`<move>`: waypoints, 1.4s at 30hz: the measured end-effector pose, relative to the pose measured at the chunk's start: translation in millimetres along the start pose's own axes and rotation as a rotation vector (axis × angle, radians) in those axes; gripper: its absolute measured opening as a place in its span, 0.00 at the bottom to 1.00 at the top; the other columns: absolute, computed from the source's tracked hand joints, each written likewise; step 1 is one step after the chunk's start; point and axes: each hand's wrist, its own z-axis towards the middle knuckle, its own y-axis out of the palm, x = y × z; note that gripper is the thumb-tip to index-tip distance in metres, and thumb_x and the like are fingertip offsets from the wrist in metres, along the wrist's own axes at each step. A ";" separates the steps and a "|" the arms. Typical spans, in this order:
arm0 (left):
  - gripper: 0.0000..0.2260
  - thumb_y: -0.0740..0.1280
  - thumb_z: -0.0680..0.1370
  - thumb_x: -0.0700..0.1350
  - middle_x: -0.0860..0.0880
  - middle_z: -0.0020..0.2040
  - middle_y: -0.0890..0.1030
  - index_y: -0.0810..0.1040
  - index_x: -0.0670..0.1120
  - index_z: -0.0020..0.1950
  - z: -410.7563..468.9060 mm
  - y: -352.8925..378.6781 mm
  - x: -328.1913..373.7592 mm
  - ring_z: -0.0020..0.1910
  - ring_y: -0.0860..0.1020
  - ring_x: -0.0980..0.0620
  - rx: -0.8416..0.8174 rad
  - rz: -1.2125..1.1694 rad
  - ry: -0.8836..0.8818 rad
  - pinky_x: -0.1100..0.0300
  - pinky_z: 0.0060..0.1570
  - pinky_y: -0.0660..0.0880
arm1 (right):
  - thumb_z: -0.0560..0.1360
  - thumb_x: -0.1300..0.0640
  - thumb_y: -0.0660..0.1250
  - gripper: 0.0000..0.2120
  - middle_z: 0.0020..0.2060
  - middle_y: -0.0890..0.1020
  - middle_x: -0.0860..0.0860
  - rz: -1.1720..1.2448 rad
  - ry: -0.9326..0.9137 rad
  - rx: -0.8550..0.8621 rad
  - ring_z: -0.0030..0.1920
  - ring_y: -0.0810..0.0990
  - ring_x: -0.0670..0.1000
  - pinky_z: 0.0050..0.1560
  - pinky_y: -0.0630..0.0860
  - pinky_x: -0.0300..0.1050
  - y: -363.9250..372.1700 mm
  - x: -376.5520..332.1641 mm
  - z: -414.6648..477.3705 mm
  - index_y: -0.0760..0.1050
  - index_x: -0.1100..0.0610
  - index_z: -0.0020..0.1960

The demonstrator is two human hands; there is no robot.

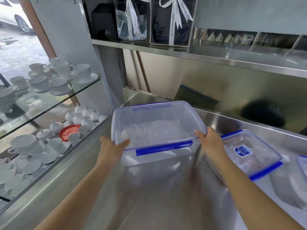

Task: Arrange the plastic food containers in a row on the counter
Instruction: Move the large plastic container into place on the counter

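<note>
A large clear plastic container (157,128) with a lid and blue clips sits at the centre over the steel counter (166,196). My left hand (113,146) grips its near left corner and my right hand (211,141) grips its near right corner. To the right lies a second, flatter container (252,155) with blue clips and a blue label on its lid. The corner of a third container (302,165) shows at the right edge. Whether the large container rests on the counter or hangs just above it is unclear.
A glass cabinet (49,103) on the left holds white cups, saucers and a red saucer (69,131). A steel shelf (216,53) above the counter carries boxes tied with white ribbons (172,20). A steel back wall (232,90) bounds the counter behind.
</note>
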 end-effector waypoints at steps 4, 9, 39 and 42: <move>0.22 0.66 0.72 0.59 0.41 0.44 0.77 0.69 0.40 0.48 9.5 -18.2 -2.9 0.40 0.75 0.44 -0.038 0.052 -0.041 0.46 0.50 0.74 | 0.75 0.45 0.62 0.29 0.64 0.73 0.62 0.024 0.078 0.181 0.59 0.75 0.63 0.53 0.75 0.53 11.3 -8.0 -13.1 0.62 0.64 0.67; 0.34 0.67 0.73 0.56 0.44 0.70 0.67 0.57 0.44 0.72 24.6 -20.8 12.7 0.65 0.68 0.44 -0.056 -0.331 -0.079 0.52 0.58 0.66 | 0.74 0.47 0.64 0.32 0.62 0.72 0.59 0.316 0.118 0.215 0.55 0.78 0.60 0.48 0.80 0.51 40.1 -8.2 -46.0 0.54 0.56 0.71; 0.25 0.70 0.71 0.34 0.46 0.60 0.65 0.59 0.48 0.59 -108.8 54.4 19.3 0.56 0.72 0.42 -0.060 -0.781 -0.314 0.47 0.34 0.80 | 0.70 0.54 0.71 0.29 0.60 0.77 0.54 0.494 0.195 -0.156 0.56 0.78 0.58 0.54 0.78 0.61 28.4 -15.9 22.1 0.62 0.50 0.67; 0.35 0.69 0.69 0.29 0.47 0.60 0.67 0.57 0.54 0.65 -97.4 36.4 18.1 0.53 0.74 0.43 -0.157 -0.803 -0.260 0.47 0.25 0.80 | 0.71 0.49 0.70 0.27 0.60 0.77 0.54 0.471 0.201 -0.130 0.54 0.78 0.56 0.48 0.80 0.56 27.2 -14.7 17.4 0.64 0.51 0.65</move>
